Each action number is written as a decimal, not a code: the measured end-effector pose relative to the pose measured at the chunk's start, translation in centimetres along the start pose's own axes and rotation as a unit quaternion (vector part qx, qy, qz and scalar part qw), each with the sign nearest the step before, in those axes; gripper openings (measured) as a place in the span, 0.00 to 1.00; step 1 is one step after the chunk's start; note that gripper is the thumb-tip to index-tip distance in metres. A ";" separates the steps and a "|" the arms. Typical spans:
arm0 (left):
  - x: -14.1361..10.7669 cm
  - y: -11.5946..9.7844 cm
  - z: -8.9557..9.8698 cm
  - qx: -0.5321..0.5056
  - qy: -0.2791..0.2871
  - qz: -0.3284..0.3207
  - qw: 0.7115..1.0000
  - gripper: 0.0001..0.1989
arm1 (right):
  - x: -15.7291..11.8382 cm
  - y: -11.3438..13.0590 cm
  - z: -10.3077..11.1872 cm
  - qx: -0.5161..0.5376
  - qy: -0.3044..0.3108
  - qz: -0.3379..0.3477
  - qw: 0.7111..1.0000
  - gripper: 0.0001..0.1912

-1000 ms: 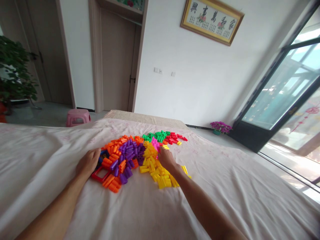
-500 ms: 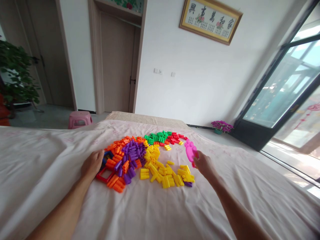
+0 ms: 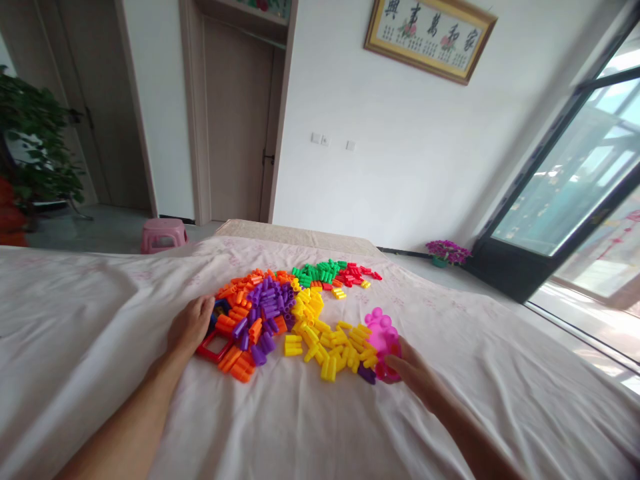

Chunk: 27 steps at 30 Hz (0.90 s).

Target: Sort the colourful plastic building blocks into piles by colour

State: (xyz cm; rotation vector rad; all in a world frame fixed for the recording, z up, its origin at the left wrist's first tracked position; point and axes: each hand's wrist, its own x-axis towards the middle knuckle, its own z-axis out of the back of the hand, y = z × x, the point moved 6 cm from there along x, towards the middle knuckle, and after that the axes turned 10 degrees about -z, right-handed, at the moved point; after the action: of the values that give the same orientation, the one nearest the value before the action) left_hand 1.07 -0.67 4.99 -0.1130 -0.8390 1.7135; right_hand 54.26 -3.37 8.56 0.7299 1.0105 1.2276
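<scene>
The right hand (image 3: 415, 373) grasped the pink toy piece (image 3: 383, 337), which lay just beyond its fingers, beside the yellow blocks (image 3: 330, 343).

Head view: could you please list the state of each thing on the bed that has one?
Left hand: resting palm down at the pile's left edge, holding nothing.
Right hand: gripping the pink piece.
Pink piece: held, low against the sheet.
Red frame: lying flat by the left hand.
Yellow tubes: loose, scattered.
Purple tubes: heaped.
Door: shut.
</scene>
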 end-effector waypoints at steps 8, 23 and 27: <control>0.0 -0.1 0.0 0.026 -0.007 -0.016 0.999 0.27 | -0.7 1.6 -8.7 0.186 0.127 -0.035 0.974 0.21; 0.0 -0.4 0.4 0.020 -0.033 -0.022 0.999 0.25 | 4.6 10.0 -18.6 0.209 0.125 0.045 0.969 0.17; 0.2 -0.2 0.3 0.011 -0.033 -0.023 0.999 0.26 | 5.4 13.7 -19.3 0.104 0.115 0.128 0.980 0.10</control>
State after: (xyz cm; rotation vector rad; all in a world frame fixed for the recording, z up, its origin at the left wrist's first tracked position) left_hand 1.02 -0.65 5.35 -0.0226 -0.8643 1.6905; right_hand 31.26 3.58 11.74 0.9173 1.2781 1.4672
